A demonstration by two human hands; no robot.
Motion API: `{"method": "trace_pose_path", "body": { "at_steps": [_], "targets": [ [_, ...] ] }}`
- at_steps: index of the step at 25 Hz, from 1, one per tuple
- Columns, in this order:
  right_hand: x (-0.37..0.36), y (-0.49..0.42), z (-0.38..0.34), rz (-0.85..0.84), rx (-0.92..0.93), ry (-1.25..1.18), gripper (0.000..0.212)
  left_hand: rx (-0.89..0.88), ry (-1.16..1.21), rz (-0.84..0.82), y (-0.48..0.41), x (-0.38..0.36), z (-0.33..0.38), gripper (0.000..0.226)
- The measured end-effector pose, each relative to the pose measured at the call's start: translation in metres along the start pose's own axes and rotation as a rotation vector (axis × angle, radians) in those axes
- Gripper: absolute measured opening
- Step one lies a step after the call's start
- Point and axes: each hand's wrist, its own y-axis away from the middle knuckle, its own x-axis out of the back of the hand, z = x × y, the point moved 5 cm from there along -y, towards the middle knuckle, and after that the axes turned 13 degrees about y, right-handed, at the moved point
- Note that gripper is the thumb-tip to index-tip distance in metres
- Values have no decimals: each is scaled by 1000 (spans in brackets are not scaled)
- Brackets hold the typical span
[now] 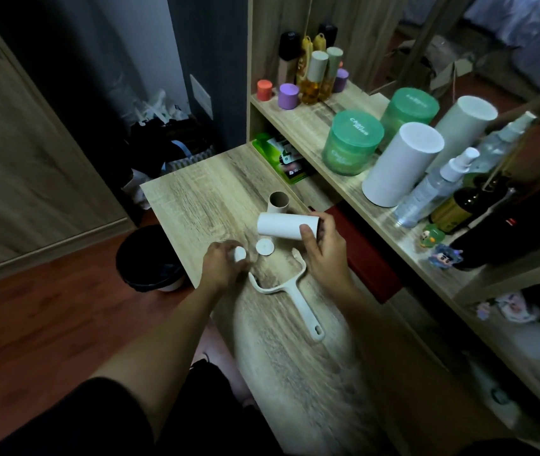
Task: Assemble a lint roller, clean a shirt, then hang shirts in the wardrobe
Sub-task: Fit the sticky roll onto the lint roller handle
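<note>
Right grip [323,248] curled round one end of the white adhesive roll [282,227], held level just above the bench [203,199]; left grip [222,261] pinches a small white end cap [239,254]; second cap [264,247] flat on the bench between the hands; roller handle [295,291] lies beside it, fork towards the caps; bare cardboard tube [278,202] behind the roll; green jar [351,149] on the shelf, lid lettering starts "Cl", rest too blurred to read.

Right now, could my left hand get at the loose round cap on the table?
Probably yes. The loose cap lies bare on the table just beside the left hand, with nothing between them, though that hand's fingers pinch a second cap.
</note>
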Motion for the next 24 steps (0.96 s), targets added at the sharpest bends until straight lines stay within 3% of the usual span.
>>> {"method": "trace_pose_path", "body": {
  "at_steps": [4, 8, 10, 13, 15, 17, 21, 24],
  "targets": [
    [2, -4, -1, 10, -15, -8, 32, -100, -136, -39, 0, -5, 10, 50],
    [-7, -1, -15, 20, 5, -26, 36, -55, -33, -44, 6, 2, 8, 67],
    [-16, 1, -26, 37, 1, -75, 40, -59, 70, 42, 9, 16, 8, 65],
    [-50, 1, -55, 35, -67, -162, 38, -82, 168, 282, -1, 69, 4, 44],
    [-103, -2, -102, -38, -84, -189, 31, -53, 178, 511, -16, 144, -25, 35],
    [-142, 6, -124, -107, -112, -193, 26, -6, 153, 620, -26, 181, -55, 31],
    [-166, 11, -138, -122, -74, -193, 30, 63, 206, 640, -29, 194, -66, 31],
    [-256, -12, -161, -269, -79, -122, 49, 131, 159, 623, -69, 240, -112, 34]
  ]
}}
